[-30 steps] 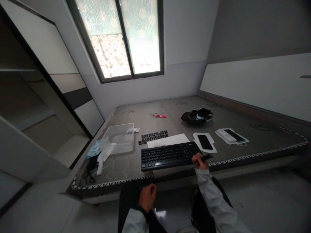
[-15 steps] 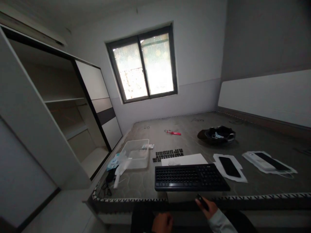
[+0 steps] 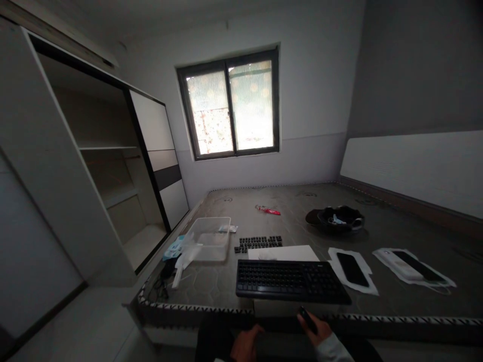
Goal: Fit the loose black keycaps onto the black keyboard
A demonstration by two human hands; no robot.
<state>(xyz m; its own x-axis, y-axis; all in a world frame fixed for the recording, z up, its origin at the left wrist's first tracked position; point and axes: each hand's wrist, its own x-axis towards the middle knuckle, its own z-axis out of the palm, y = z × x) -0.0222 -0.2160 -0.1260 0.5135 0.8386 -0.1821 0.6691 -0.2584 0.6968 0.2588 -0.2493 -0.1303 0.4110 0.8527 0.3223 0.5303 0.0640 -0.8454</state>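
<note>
A grey quilted mattress (image 3: 294, 221) spreads toward the window. Near its front edge lies a black full-size keyboard (image 3: 292, 281), with a translucent plastic box (image 3: 227, 246) beyond its left end and a dark cap (image 3: 339, 228) beyond its right. The left hand (image 3: 245, 344) sits low, near the mattress edge; I cannot tell how its grip stands. The right hand (image 3: 319, 332), before the keyboard, has its grip closed around a slim black object (image 3: 308, 320).

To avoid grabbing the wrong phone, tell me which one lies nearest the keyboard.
The left black phone, just right of the keyboard; the other phone lies farther right, with a white block beside it.
</note>
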